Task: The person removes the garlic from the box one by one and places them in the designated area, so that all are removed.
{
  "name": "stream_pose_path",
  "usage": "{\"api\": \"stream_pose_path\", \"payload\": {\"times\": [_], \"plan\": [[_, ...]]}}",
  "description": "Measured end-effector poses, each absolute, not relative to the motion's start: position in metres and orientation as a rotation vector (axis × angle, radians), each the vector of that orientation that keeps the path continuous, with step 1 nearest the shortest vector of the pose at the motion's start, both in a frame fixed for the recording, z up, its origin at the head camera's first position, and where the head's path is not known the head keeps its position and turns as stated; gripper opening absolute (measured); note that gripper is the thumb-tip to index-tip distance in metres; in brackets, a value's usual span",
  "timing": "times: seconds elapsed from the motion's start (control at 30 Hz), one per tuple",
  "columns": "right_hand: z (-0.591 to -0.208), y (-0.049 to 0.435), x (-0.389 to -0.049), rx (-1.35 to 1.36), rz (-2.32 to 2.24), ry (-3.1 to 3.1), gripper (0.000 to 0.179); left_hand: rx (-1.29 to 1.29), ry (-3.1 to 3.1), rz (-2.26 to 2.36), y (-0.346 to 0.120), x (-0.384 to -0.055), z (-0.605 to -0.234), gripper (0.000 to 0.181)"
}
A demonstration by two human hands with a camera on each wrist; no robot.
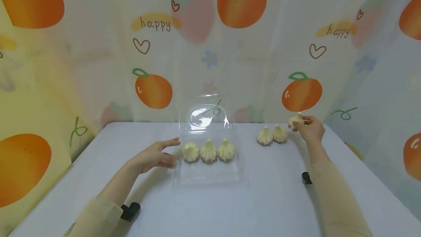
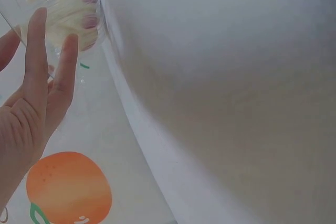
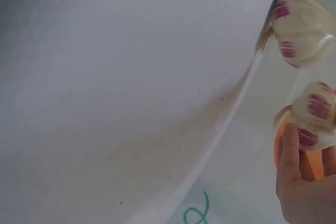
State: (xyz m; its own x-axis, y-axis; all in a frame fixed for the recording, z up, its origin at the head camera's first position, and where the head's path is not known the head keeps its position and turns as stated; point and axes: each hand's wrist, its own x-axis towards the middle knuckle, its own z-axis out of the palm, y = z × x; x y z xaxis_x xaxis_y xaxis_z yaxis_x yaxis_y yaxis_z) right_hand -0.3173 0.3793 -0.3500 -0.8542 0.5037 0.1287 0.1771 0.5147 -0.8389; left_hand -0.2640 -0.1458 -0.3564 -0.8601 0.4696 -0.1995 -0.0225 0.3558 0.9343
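Three garlic bulbs [image 1: 208, 151] stand in a row inside a clear plastic clamshell box [image 1: 210, 178], its lid [image 1: 207, 114] raised at the back. Beside the box's left wall is my left hand [image 1: 154, 156], fingers extended and parted, fingertips right at the edge. In the left wrist view these fingers [image 2: 64, 74] overlap the clear wall with garlic behind it. At the back right my right hand [image 1: 310, 129] pinches another garlic bulb [image 1: 295, 121] between thumb and fingers. The right wrist view shows that held bulb's purple-streaked base [image 3: 317, 107]. Two more bulbs [image 1: 272, 135] sit to its left.
The white table [image 1: 269, 200] backs onto a curtain [image 1: 256, 65] printed with oranges and hearts. A black strap piece [image 1: 131, 211] shows by the left sleeve, and another black piece [image 1: 306, 177] by the right sleeve.
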Motion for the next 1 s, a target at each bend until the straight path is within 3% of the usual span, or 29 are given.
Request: {"api": "stream_pose_path", "payload": {"times": [0.3, 1.0], "plan": [[-0.369, 0.381, -0.302, -0.585, 1.211, -2.534, 0.056, 0.375, 2.14, 1.555, -0.149, -0.243, -0.366, 0.073], [-0.358, 0.387, -0.312, -0.445, 1.124, -2.71, 0.055, 0.426, 2.175, 1.523, -0.148, -0.261, -0.352, 0.072]]}}
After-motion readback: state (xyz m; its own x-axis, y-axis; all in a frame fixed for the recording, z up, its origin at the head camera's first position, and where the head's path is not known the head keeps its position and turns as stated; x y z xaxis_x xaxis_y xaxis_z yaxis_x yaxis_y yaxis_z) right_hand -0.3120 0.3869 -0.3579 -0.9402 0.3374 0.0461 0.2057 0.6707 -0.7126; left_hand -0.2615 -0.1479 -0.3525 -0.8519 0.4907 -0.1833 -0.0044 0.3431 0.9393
